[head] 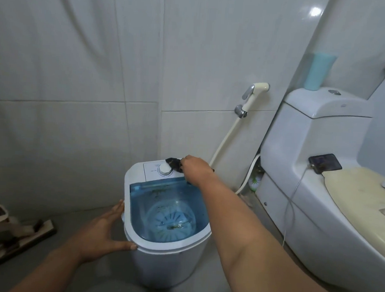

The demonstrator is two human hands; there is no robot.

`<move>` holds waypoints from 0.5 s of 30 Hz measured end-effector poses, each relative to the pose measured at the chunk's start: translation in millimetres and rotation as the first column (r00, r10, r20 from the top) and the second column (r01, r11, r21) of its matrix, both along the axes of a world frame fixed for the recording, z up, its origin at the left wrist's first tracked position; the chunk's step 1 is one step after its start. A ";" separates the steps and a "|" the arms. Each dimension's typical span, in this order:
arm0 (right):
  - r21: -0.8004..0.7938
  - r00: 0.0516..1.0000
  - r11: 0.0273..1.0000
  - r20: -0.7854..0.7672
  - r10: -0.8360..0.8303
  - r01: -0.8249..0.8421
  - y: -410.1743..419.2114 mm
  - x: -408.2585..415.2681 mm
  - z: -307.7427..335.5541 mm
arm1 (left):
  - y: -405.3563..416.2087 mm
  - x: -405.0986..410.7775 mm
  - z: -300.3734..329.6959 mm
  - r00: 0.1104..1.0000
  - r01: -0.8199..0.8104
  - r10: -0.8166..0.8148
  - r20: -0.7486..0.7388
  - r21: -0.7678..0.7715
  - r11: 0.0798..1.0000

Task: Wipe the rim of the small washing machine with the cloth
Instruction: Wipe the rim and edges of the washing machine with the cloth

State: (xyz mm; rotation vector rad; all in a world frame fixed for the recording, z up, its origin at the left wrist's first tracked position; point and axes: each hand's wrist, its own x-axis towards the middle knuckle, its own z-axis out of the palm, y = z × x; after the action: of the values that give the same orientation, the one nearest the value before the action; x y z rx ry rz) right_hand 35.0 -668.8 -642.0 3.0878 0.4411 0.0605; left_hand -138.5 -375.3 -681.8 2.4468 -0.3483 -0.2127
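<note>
Right hand (195, 168) clamps cloth (173, 164) (dark) on washing machine (168, 264) rim; left hand (105, 229) spread, bracing.

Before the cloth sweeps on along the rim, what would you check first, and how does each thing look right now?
1. Cloth in the right hand: ok, pinched at the back panel.
2. Left hand steadying the washing machine: ok, flat on its side.
3. Dial clear of the cloth: not ok, they touch.
4. Tub open, rim exposed: ok.
5. Rim under the right forearm: cannot tell, hidden.
6. Phone on the toilet away from the wiping: ok.
</note>
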 end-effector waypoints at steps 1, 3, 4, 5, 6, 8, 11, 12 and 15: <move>0.019 1.000 0.999 -0.004 -0.031 0.031 0.3 5.5 1.8 | -0.2 0.2 -0.4 1.000 -0.002 0.002 0.005 0.006 1.000; 0.081 0.994 0.991 -0.033 -0.101 0.103 0.3 17.4 4.1 | -0.3 1.0 -1.9 1.000 -0.010 0.009 0.008 0.014 1.000; 0.121 0.989 0.982 -0.057 -0.136 0.142 0.1 22.9 4.5 | -0.4 0.7 -2.4 1.000 -0.016 0.016 0.009 0.017 1.000; 0.168 0.981 0.968 -0.082 -0.175 0.187 -0.3 27.3 4.6 | -0.5 0.6 -2.7 1.000 -0.020 0.020 0.011 0.022 1.000; 0.218 0.971 0.948 -0.106 -0.214 0.232 -1.2 30.7 4.4 | -0.3 0.6 -2.8 1.000 -0.022 0.021 0.011 0.025 0.999; 0.294 0.952 0.907 -0.141 -0.271 0.302 -3.4 32.4 4.2 | -0.2 1.2 -2.4 1.000 -0.017 0.017 0.005 0.037 0.999; 0.337 0.935 0.872 -0.158 -0.319 0.354 -9.2 29.7 1.3 | -1.9 -0.4 1.3 1.000 -0.006 0.005 0.010 0.058 0.998; 0.349 0.929 0.861 -0.155 -0.335 0.369 -12.2 27.8 0.1 | -2.7 -1.2 2.9 1.000 -0.009 0.008 0.012 0.061 0.998; 0.377 0.922 0.841 -0.168 -0.349 0.387 -22.5 20.8 -3.5 | -3.6 -2.4 5.0 1.000 -0.018 0.017 0.009 0.066 0.998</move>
State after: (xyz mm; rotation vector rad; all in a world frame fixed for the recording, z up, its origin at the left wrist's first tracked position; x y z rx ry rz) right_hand 55.8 -691.3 -645.6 3.5304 -0.2093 -0.0007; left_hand -140.8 -379.0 -676.7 2.5155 -0.3284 -0.2099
